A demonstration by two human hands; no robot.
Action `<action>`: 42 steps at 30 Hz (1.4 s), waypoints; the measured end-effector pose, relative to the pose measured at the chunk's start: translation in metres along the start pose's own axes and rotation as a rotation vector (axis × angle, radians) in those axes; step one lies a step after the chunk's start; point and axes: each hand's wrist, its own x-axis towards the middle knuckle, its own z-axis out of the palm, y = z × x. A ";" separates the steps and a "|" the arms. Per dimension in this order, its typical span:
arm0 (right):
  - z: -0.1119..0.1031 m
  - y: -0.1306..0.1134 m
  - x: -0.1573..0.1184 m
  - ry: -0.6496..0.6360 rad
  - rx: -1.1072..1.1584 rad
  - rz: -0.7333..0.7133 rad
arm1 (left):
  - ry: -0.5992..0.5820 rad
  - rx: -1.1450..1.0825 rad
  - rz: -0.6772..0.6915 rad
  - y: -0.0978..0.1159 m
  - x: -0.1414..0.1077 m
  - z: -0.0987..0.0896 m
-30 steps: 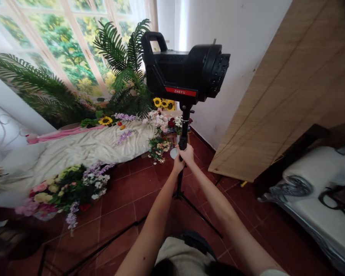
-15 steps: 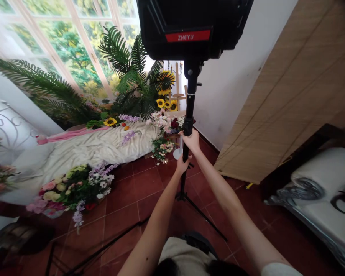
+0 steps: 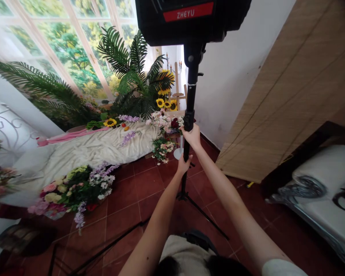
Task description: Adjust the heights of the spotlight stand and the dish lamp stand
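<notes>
A black light stand (image 3: pixel 191 96) rises upright in front of me, its legs spread on the floor. On its top sits a black studio light (image 3: pixel 189 25) with a red label reading ZHEYU; its upper part is cut off by the frame. My right hand (image 3: pixel 192 137) is wrapped round the pole just under the collar. Lower down, my left hand (image 3: pixel 184 165) also grips the pole, close to a small knob. Palms and some fingers are hidden behind the pole and the hands themselves.
To the left stands a bed (image 3: pixel 112 149) with a cream cover, flowers (image 3: pixel 71 188) along its near side and palm leaves (image 3: pixel 138 73) behind. A bamboo blind (image 3: pixel 255 96) hangs at right, near a white cushioned seat (image 3: pixel 327 172). More black stand legs (image 3: pixel 109 245) cross the tiled floor at lower left.
The studio light and the upper pole sit higher in the picture now. My right hand has shifted slightly with the pole; both hands keep their hold.
</notes>
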 end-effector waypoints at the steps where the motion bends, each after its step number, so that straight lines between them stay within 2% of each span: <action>1: 0.000 0.000 0.000 -0.005 -0.009 0.002 | 0.006 0.003 -0.005 0.000 0.000 0.000; 10: -0.016 -0.011 -0.003 -0.087 -0.104 -0.022 | 0.021 0.066 0.010 0.013 -0.001 0.000; 14: -0.032 -0.017 -0.011 -0.131 -0.023 -0.088 | 0.046 0.070 0.028 0.018 -0.002 0.001; 19: -0.061 -0.016 -0.042 -0.079 0.079 -0.173 | 0.026 0.024 -0.069 0.020 -0.002 0.002; 24: -0.086 0.016 -0.096 -0.054 -0.152 -0.145 | 0.026 0.016 -0.023 0.020 -0.001 0.002; 29: -0.095 0.063 -0.157 -0.283 -0.339 -0.234 | 0.041 -0.003 -0.015 0.023 -0.003 0.003; 32: -0.094 0.083 -0.184 -0.403 -0.399 -0.298 | 0.056 -0.006 -0.029 0.025 -0.003 0.004; 36: -0.088 0.099 -0.199 -0.461 -0.443 -0.332 | 0.054 -0.001 -0.037 0.023 -0.002 0.004; 42: -0.082 0.105 -0.197 -0.476 -0.486 -0.341 | 0.038 0.010 -0.021 0.020 -0.001 0.004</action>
